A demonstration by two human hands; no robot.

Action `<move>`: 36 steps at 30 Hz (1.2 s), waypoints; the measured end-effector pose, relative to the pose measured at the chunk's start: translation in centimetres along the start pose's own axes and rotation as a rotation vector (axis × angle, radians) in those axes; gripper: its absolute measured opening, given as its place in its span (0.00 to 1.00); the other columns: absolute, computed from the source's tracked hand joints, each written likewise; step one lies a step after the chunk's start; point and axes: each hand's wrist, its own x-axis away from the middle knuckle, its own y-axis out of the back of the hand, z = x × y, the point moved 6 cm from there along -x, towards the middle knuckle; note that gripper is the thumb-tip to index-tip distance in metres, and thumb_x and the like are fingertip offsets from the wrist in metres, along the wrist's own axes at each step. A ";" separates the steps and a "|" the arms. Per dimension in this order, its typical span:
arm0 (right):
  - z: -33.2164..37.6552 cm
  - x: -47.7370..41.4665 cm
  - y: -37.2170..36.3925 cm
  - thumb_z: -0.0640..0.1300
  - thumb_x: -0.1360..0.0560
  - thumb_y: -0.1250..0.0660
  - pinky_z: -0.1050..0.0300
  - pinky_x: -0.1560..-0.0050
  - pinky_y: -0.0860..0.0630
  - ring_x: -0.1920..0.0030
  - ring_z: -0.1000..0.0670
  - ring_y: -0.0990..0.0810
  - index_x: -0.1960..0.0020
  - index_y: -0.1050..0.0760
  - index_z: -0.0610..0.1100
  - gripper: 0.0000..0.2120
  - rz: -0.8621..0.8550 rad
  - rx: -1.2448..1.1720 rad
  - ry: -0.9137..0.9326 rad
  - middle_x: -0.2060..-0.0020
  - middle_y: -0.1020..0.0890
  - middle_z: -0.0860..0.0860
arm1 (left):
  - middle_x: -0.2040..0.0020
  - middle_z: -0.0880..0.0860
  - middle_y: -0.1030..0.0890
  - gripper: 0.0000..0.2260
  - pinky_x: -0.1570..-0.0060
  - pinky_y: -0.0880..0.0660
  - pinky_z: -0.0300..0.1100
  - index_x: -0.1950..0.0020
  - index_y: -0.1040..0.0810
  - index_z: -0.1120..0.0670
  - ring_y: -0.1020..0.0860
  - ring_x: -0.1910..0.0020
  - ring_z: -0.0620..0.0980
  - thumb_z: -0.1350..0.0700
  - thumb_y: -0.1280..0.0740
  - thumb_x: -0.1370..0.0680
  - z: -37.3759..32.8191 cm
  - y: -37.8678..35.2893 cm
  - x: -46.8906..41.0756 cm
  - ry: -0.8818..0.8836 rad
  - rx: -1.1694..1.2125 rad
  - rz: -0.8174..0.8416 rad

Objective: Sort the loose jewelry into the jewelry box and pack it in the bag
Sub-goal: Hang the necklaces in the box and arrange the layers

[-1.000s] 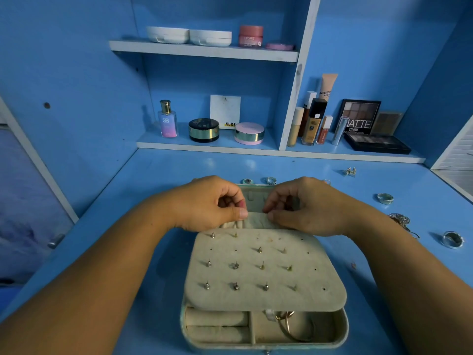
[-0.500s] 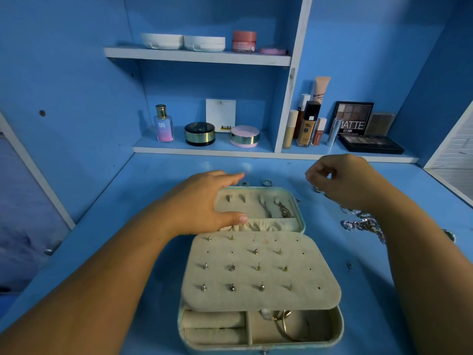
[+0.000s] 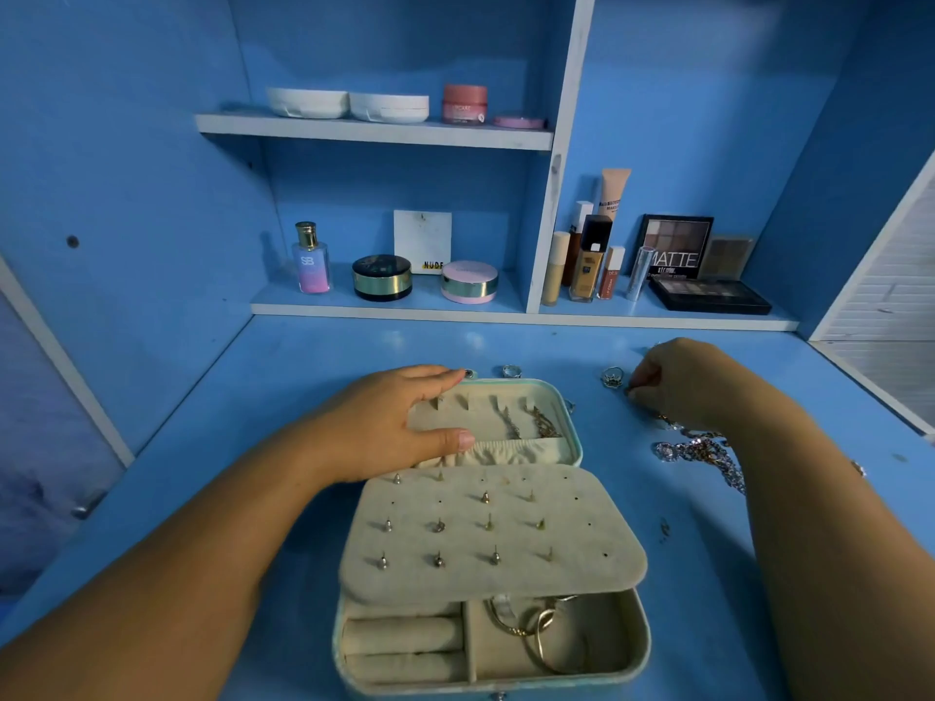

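An open jewelry box (image 3: 640, 645) lies on the blue desk, its beige earring panel (image 3: 597, 543) studded with several earrings and its lid (image 3: 566, 397) laid back with chains hanging inside. Bangles (image 3: 536, 629) sit in the bottom tray. My left hand (image 3: 384, 427) rests with straight fingers on the lid's left side. My right hand (image 3: 683, 382) is at the right, fingers curled down onto the desk near a small ring (image 3: 612, 376); what its fingertips hold is hidden. A tangle of silver chains (image 3: 698, 452) lies under my right wrist.
More rings (image 3: 511, 370) lie behind the lid, small pieces (image 3: 664, 528) to the right of the box. Shelves at the back carry a perfume bottle (image 3: 311, 260), compacts (image 3: 382, 278), tubes (image 3: 587, 260) and eyeshadow palettes (image 3: 708, 296). No bag is in view.
My right hand left the lid pocket and moved right to the loose jewelry on the desk. My left hand uncurled and now lies flat on the lid.
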 end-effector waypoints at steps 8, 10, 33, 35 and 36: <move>-0.2 -0.2 1.0 0.43 0.22 0.37 0.57 0.67 0.32 0.62 0.47 0.25 0.50 0.29 0.45 0.02 -0.175 -0.148 -0.009 0.55 0.22 0.45 | 0.38 0.28 0.31 0.36 0.35 0.37 0.28 0.29 0.29 0.42 0.31 0.37 0.29 0.35 0.26 0.35 0.7 0.0 -0.2 -0.043 0.093 -0.124; 0.3 0.0 2.2 0.43 0.21 0.40 0.56 0.65 0.31 0.62 0.46 0.25 0.49 0.30 0.45 0.02 -0.350 -0.231 0.019 0.56 0.21 0.44 | 0.39 0.28 0.30 0.39 0.35 0.36 0.28 0.30 0.28 0.42 0.30 0.37 0.28 0.31 0.31 0.39 0.9 -0.1 -0.3 -0.056 0.115 -0.128; 12.0 6.4 0.4 0.46 0.27 0.32 0.45 0.61 0.26 0.63 0.40 0.22 0.53 0.23 0.48 0.04 -0.088 -1.088 0.747 0.64 0.17 0.51 | 0.39 0.39 0.22 0.17 0.31 0.34 0.40 0.39 0.23 0.40 0.27 0.35 0.36 0.47 0.28 0.27 -2.5 1.2 0.0 -0.179 0.401 -0.144; 12.3 6.7 0.2 0.46 0.27 0.31 0.44 0.65 0.27 0.66 0.36 0.25 0.54 0.23 0.48 0.04 -0.055 -1.115 0.753 0.64 0.17 0.52 | 0.40 0.41 0.21 0.15 0.34 0.32 0.35 0.40 0.22 0.43 0.26 0.37 0.37 0.49 0.29 0.26 -3.5 0.9 0.3 -0.216 0.449 -0.109; 12.4 6.7 0.2 0.46 0.27 0.31 0.40 0.66 0.27 0.66 0.34 0.25 0.54 0.22 0.48 0.04 -0.055 -1.126 0.749 0.63 0.17 0.51 | 0.42 0.41 0.20 0.14 0.35 0.32 0.34 0.40 0.21 0.44 0.25 0.38 0.37 0.50 0.29 0.25 -3.9 0.7 0.3 -0.225 0.477 -0.091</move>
